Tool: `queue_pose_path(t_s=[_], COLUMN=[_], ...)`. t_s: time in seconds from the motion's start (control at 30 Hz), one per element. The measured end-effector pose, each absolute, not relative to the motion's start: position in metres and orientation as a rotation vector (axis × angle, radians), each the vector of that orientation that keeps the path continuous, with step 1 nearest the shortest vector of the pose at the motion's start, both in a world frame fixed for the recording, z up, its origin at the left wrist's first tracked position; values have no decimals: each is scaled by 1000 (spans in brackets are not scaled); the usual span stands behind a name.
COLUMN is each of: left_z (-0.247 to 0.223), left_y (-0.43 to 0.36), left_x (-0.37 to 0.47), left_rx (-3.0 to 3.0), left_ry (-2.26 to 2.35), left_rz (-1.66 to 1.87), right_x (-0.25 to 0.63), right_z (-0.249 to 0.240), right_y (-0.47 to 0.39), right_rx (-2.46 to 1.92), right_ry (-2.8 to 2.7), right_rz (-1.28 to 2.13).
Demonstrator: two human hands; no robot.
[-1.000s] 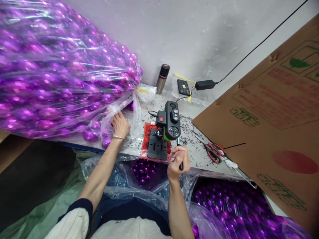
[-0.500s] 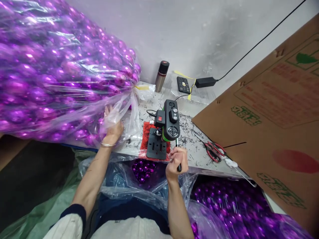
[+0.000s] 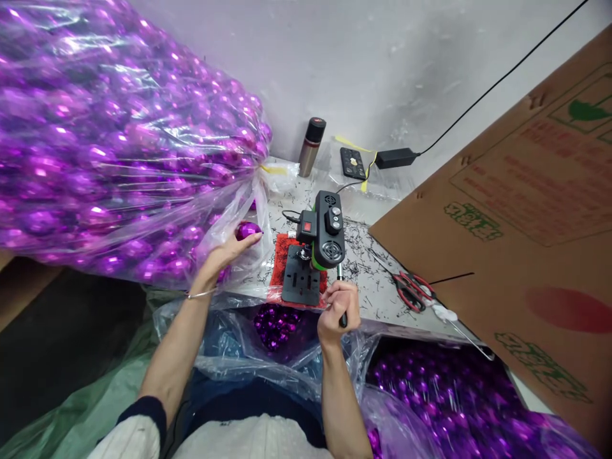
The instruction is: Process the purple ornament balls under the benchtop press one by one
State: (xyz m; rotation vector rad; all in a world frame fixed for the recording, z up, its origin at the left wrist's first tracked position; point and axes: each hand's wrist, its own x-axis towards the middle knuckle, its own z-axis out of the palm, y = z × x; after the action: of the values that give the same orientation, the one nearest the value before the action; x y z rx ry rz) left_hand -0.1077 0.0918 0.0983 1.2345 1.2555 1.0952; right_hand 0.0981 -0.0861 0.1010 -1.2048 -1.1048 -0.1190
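Observation:
A shiny purple ball (image 3: 248, 230) is in my left hand (image 3: 231, 247), the thumb laid along its near side, at the opening of a large clear bag (image 3: 119, 146) full of purple balls. My right hand (image 3: 340, 312) is wrapped round the black-tipped lever of a small black and green press (image 3: 329, 229). Under the press head lies a slotted black base plate (image 3: 300, 284) on a red cloth (image 3: 278, 271). A small shiny metal part (image 3: 303, 254) shows beside the press head.
Behind the press stand a flask (image 3: 312, 146), a phone-like black object (image 3: 352, 162) and a power adapter (image 3: 396, 158). Red-handled scissors (image 3: 414, 292) lie right, beside a big cardboard box (image 3: 516, 236). Black bits litter the table. More purple balls (image 3: 444, 389) sit below the edge.
My left hand has moved right and out from behind the bag's clear plastic, and a purple ball now shows in it. My right hand stays on the lever.

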Motion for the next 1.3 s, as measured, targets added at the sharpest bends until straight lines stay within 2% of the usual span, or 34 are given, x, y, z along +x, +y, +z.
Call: queue_pose_path(t_s=[0.17,0.3,0.53,0.73,1.03,1.3], left_z=[116,113,81,73,56,35], left_y=[51,23,-11,-17,-13,-11], left_x=[-92,-83,-56,-48,-39,-24], left_rx=[896,639,440,369,824,1512], left_ry=[929,742,695,695,976,1204], left_rz=[1001,912,731,698,973,980], right_x=[99,97,96,97,95,98], right_z=[103,108,126,127,128,127], right_y=[-85,-86,-86,-88,-86,-87], right_rx=[-1187,-1189,-1226,-1244,-1185,-1184], right_ry=[-1119,-1110,-1096,-1129,-1140,-1185], right_rz=[-143,-123,-121,-132,-153,-173])
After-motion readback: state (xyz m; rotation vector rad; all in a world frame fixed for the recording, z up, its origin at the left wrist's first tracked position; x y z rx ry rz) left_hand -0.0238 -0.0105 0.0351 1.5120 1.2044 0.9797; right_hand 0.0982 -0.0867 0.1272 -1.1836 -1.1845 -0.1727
